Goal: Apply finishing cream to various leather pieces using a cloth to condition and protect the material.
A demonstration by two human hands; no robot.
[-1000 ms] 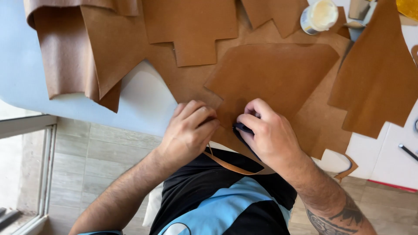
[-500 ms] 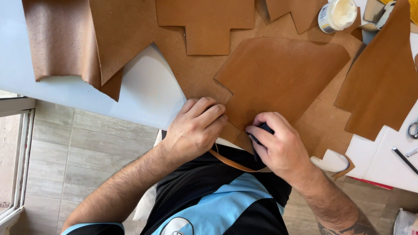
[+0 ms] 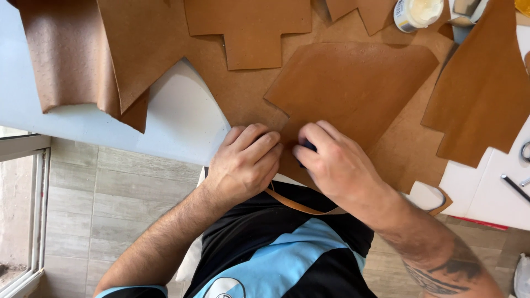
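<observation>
A shaped piece of smooth tan leather [image 3: 359, 88] lies on a larger brown leather sheet [image 3: 237, 99] on the white table [image 3: 171, 121]. My left hand [image 3: 245, 160] presses flat on the near corner of the tan piece, fingers together. My right hand [image 3: 331, 163] is closed around a small dark tool [image 3: 309, 148], mostly hidden, held against the same near edge. A thin tan leather strip [image 3: 301, 205] curls off the table edge below my hands, over my dark and light-blue shirt.
Cross-shaped leather cut-out [image 3: 248, 30] lies at the back. Folded darker leather [image 3: 72, 60] hangs at the left. Another tan piece [image 3: 486, 94] sits on the right. An open white jar [image 3: 418, 14] stands at the back right. Dark tools [image 3: 516, 185] lie at the far right. Tiled floor [image 3: 110, 209] below.
My two hands have drawn closer together at the near corner of the tan piece. The view has shifted slightly, so the table contents sit a little lower and left.
</observation>
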